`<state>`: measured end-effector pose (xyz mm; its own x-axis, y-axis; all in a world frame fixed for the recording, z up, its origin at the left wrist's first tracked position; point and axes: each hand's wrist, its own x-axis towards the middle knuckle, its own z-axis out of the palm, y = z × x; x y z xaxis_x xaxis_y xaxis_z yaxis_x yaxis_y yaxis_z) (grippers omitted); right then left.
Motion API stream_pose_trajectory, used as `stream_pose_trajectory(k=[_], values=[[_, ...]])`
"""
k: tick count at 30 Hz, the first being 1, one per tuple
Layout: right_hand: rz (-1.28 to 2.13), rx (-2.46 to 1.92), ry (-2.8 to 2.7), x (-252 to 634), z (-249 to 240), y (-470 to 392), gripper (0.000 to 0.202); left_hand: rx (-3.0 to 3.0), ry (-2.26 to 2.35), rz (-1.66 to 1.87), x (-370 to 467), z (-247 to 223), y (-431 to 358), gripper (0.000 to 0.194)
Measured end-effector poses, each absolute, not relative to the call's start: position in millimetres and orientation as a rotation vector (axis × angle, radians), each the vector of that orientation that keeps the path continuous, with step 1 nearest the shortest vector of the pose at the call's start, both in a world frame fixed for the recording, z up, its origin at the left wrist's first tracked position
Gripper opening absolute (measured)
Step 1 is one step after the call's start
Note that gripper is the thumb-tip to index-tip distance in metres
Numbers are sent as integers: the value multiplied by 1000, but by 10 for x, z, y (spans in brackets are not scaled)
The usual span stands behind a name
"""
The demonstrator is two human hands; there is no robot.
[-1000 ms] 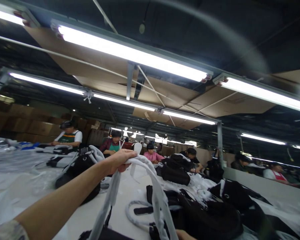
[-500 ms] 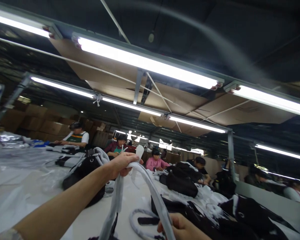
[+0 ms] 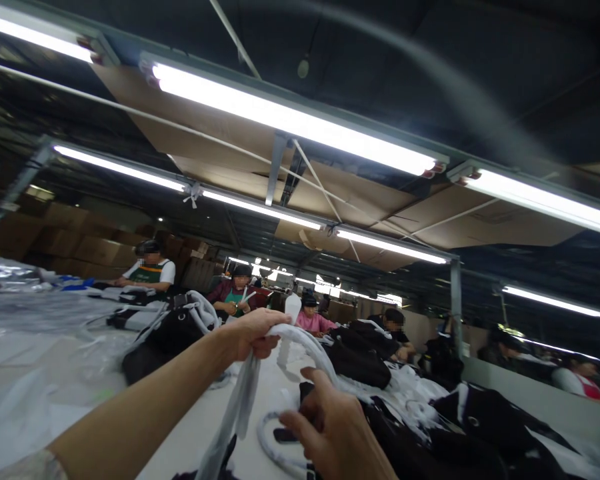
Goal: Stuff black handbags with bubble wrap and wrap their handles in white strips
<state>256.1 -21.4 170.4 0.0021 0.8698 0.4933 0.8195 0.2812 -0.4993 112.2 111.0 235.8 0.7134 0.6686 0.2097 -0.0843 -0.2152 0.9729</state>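
Observation:
My left hand [image 3: 257, 333] is closed on a long strap wrapped in whitish film [image 3: 303, 337], holding it up above the white table [image 3: 170, 430]. From that grip, one part hangs down to the bottom edge and another arcs right, passing behind my right hand [image 3: 330, 417]. The fingers of my right hand are apart and curved, close to the strap; nothing shows between them. A white tag-like piece [image 3: 293, 307] stands up just beyond my left fingertips. Below my right hand, a looped wrapped handle [image 3: 266, 433] lies on the table.
Black bags with wrapped straps lie to the left [image 3: 163, 340] and right [image 3: 490, 417]. Crumpled white wrapping [image 3: 420, 400] sits among the right ones. Clear plastic sheets [image 3: 40, 313] cover the table's left side. Several people work across the table, below tube lights.
My right hand has come up and in from the lower right, its fingers now apart and off the strap. My left hand has shifted slightly right with the strap, which now arcs further right.

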Motion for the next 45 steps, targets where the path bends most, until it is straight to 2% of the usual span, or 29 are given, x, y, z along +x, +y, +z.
stream_pose_trajectory(k=[3,5,8,12,14,18,23,26,36,40,45], values=[[227,-1309,-1693,2543,1659,-56,32,1677,476,752,1137,2354,1072,48],[181,-1157,-1662,2536,1688,-20,24,1705,477,770,1156,2360,1039,48],[213,-989,-1587,2519,1807,-82,29,1777,481,820,1174,2384,966,46],[511,-844,-1392,2525,2094,-216,50,1917,397,932,1197,2445,852,37],[622,-780,-1323,2546,2234,-225,55,1951,333,1023,1235,2471,822,31],[755,-780,-1303,2592,2362,-151,54,1953,245,1260,1331,2468,817,25],[767,-856,-1326,2655,2355,-81,59,1994,186,1473,1355,2417,796,18],[774,-860,-1360,2693,2366,-52,56,2030,183,1539,1332,2404,774,15],[830,-889,-1379,2717,2378,-3,59,2123,122,1569,1302,2418,734,7],[882,-853,-1386,2750,2373,65,53,2163,97,1564,1308,2407,765,7],[919,-853,-1353,2747,2354,102,56,2284,74,1546,1285,2387,789,9]])
